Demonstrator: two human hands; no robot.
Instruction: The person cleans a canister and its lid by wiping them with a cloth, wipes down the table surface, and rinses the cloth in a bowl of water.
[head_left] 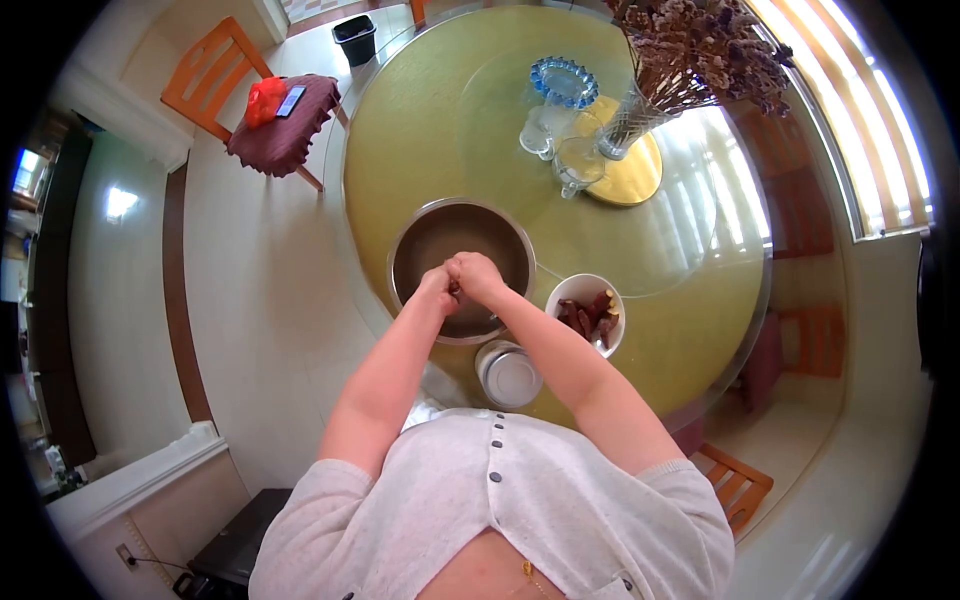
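My left hand (pixel 438 289) and my right hand (pixel 477 275) meet over a wide metal basin (pixel 396 262) with a brownish inside. Fingers of both hands are curled together, and whatever is between them is hidden. Just right of the basin, beside my right forearm, a white bowl (pixel 619 318) holds several dark reddish-purple, long pieces (pixel 588 318) with some pale yellow ends, which look like sweet potatoes. Close to my body, below the basin, stands a round container with a whitish lid (pixel 514 380).
The round table (pixel 400 130) has a glass top. Farther back are a blue-rimmed glass dish (pixel 564 82), glass cups (pixel 580 162) and a vase of dried flowers (pixel 690 50). To the left, a chair (pixel 275 135) carries a red bag (pixel 264 101) and a phone (pixel 291 101).
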